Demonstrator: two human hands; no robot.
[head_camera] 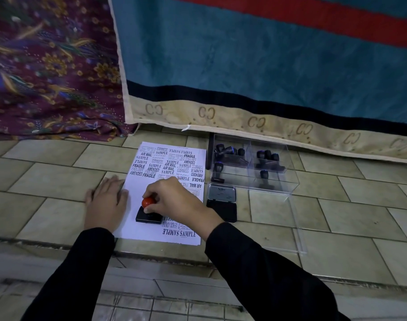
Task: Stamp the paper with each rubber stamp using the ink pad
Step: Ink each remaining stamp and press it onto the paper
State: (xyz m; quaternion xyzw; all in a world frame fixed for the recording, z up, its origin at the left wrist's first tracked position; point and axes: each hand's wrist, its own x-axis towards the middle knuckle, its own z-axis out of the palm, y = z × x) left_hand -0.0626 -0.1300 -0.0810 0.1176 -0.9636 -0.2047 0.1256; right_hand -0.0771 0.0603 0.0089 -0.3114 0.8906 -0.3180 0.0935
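A white paper point(137, 188) lies on the tiled floor, its upper half and right side covered with black stamp prints. My right hand point(177, 200) grips the red knob of a black-based rubber stamp point(148, 215), whose base rests flat on the paper's lower middle. My left hand point(106, 202) lies flat, fingers spread, on the paper's left edge. Right of the paper sits the open ink pad point(222, 201), metal lid tilted up, black pad toward me. A clear plastic box point(253, 163) behind it holds several dark-handled stamps.
A teal, red and black blanket point(267, 66) with a beige border hangs down behind the box. Purple floral fabric point(51, 66) lies at the back left. The box's clear lid point(299, 230) rests on the tiles at the right. A floor step edge runs just below the paper.
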